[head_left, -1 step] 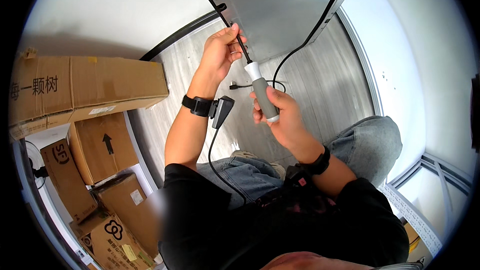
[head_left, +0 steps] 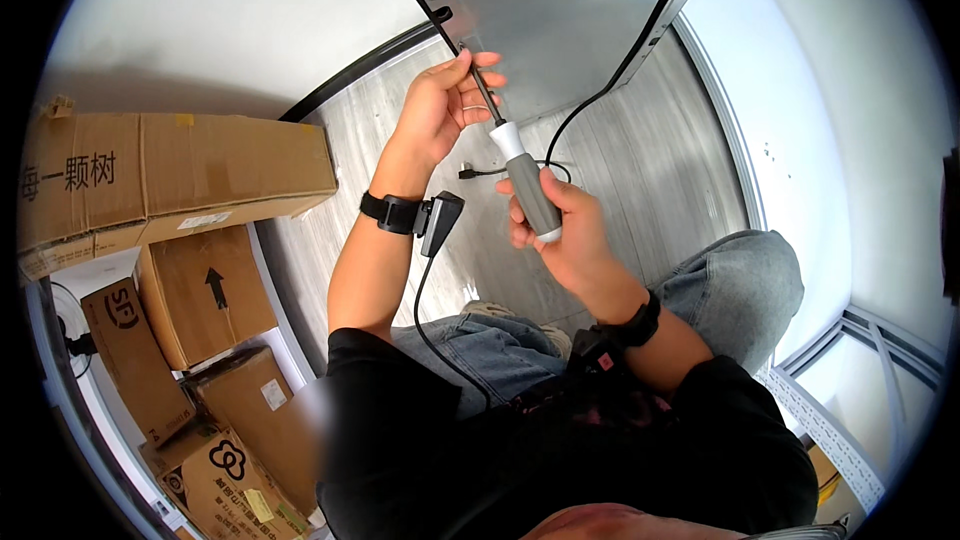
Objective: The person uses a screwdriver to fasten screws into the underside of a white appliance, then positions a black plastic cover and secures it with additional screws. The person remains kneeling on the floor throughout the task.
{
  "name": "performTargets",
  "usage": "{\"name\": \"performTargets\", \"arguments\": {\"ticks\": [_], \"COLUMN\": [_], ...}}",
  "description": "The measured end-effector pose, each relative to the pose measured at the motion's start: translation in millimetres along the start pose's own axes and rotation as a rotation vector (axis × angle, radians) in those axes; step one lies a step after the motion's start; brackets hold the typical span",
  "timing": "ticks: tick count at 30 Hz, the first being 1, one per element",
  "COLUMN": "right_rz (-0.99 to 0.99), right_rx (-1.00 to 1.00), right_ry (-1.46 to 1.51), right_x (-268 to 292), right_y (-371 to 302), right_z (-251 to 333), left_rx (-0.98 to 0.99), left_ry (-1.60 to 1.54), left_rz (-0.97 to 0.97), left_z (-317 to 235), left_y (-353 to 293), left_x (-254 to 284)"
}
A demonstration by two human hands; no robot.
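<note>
A screwdriver [head_left: 533, 192] with a grey handle, white collar and dark shaft slants up and left. My right hand [head_left: 575, 235] is closed around its handle. Higher up, my left hand [head_left: 440, 105] pinches the shaft near its tip between thumb and index finger, its other fingers loosely spread. The tip meets the lower left edge of a grey metal cabinet panel [head_left: 540, 20], by a small hole or screw head; my left fingertips partly cover that spot, so how it sits cannot be made out.
A black cable [head_left: 657, 25] runs down the panel to the floor and ends in a plug [head_left: 467, 171]. Cardboard boxes [head_left: 235, 165] stack at the left. White walls close in on both sides, with a metal frame [head_left: 830, 425] at lower right. My bent knee [head_left: 740, 285] is close by.
The fingers of my left hand have spread a little along the shaft. The screwdriver and my right hand have shifted very slightly.
</note>
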State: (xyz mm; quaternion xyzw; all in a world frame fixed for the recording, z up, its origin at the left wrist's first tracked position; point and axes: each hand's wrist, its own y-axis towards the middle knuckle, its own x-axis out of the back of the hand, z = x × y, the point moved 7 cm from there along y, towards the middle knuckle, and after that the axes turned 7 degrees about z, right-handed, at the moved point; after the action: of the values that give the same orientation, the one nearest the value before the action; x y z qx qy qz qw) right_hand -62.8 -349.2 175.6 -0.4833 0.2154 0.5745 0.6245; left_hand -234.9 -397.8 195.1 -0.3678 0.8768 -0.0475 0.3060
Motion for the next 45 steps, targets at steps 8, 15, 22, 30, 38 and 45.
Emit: {"name": "performTargets", "arguments": {"ticks": [8,15,22,30,38,45], "right_rz": [-0.074,-0.079,0.216,-0.108,0.173,-0.118], "right_rx": [0.036,0.070,-0.036,0.085,-0.003,0.116], "right_ry": [-0.191,-0.112,0.082,-0.341,-0.014,-0.450], "right_x": [-9,4,-6,-2,-9,-4], "right_y": [-3,1,2,0,1,1], "right_z": [10,11,7,10,16,20], "left_rx": [-0.037,-0.040,-0.064,-0.051,-0.079,-0.094], "left_ry": [0.162,0.158,0.135,0.197,0.088,0.162], "left_rz": [-0.123,-0.112,-0.075,-0.170,-0.079,-0.149], "left_z": [5,2,-5,4,-4,3], "left_y": [6,3,-2,5,-2,7], "left_x": [18,11,2,20,-1,20]}}
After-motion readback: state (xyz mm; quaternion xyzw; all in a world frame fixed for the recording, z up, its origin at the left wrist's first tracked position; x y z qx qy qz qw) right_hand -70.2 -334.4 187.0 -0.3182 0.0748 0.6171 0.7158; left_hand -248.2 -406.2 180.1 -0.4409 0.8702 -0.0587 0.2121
